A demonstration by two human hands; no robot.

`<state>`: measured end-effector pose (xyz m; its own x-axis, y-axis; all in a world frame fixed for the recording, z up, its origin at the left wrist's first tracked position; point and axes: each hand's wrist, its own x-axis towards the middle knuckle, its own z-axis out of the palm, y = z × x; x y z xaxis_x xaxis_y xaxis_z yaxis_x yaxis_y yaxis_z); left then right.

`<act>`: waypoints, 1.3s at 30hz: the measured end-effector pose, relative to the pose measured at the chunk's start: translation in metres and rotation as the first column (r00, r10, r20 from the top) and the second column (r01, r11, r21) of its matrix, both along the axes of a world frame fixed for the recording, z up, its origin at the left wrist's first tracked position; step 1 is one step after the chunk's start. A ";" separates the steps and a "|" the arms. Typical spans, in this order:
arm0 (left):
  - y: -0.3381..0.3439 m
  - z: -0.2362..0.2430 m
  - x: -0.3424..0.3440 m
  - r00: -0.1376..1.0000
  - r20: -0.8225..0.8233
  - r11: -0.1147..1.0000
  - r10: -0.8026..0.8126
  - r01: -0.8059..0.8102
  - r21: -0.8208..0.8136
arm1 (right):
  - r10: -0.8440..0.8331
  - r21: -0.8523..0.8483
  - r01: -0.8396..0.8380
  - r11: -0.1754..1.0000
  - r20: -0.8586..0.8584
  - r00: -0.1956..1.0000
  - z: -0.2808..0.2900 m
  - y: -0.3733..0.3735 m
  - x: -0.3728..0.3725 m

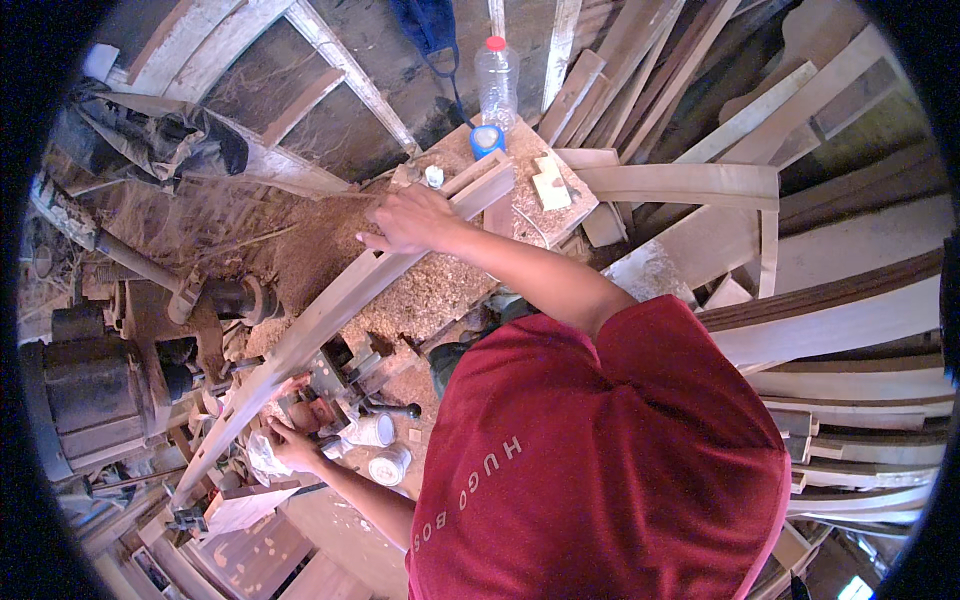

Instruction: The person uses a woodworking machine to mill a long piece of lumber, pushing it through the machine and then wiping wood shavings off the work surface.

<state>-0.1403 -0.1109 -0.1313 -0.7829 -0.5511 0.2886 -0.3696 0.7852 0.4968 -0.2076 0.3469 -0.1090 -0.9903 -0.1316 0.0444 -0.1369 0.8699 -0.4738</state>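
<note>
A long, pale wooden beam [312, 328] runs slantwise from the upper middle to the lower left, across a machine [330, 385]. My right hand [415, 217] is closed over its upper part, thumb apart from the curled fingers. Lower down, my left hand [292, 447] is beside the beam, its fingers bent and close together. A crumpled white sheet or bag [263, 455] lies at those fingertips; what they hold, if anything, is hidden. Sawdust and shavings [440, 290] heap up under and beside the beam.
Two white tubs [388, 465] stand near my left forearm. A dark motor [85, 390] is at the left. On a board beyond my right hand are a clear bottle [497, 85] and a blue tape measure [487, 140]. Curved timber pieces [850, 320] stack at the right.
</note>
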 end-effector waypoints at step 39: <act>-0.008 0.005 -0.007 0.968 0.233 0.990 0.093 -0.064 -0.128 | -0.058 -0.013 0.060 0.998 0.120 0.991 0.014 -0.004 -0.001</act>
